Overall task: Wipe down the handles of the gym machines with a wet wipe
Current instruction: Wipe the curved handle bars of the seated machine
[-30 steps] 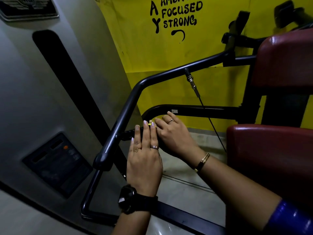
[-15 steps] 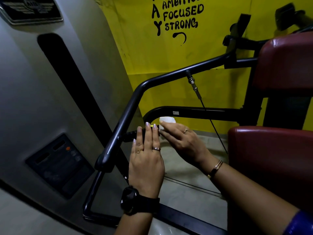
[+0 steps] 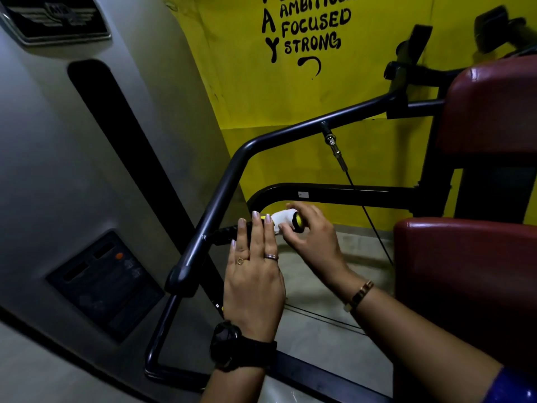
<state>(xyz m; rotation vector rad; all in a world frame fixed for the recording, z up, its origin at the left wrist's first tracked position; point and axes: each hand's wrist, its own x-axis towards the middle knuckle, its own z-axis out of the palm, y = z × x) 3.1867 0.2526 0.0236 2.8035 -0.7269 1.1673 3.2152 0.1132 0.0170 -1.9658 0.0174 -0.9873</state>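
A short black handle [image 3: 229, 234] with a yellow end cap [image 3: 298, 221] sticks out sideways from the dark bent machine arm [image 3: 220, 196]. My left hand [image 3: 254, 274] lies flat over the handle, fingers straight and together, covering its middle. My right hand [image 3: 312, 237] pinches a white wet wipe [image 3: 283, 216] wrapped around the handle's outer end, just left of the yellow cap. Both hands nearly touch at the fingertips.
A grey machine housing [image 3: 87, 170] with a dark slot and a label panel [image 3: 104, 286] fills the left. Red seat [image 3: 465, 271] and back pads [image 3: 494, 106] stand at the right. A thin cable [image 3: 369, 216] runs down from the arm before the yellow wall [image 3: 290, 97].
My right hand has slid outward along the handle toward its yellow end, and the white wipe has come into sight. My left hand has stayed flat on the handle.
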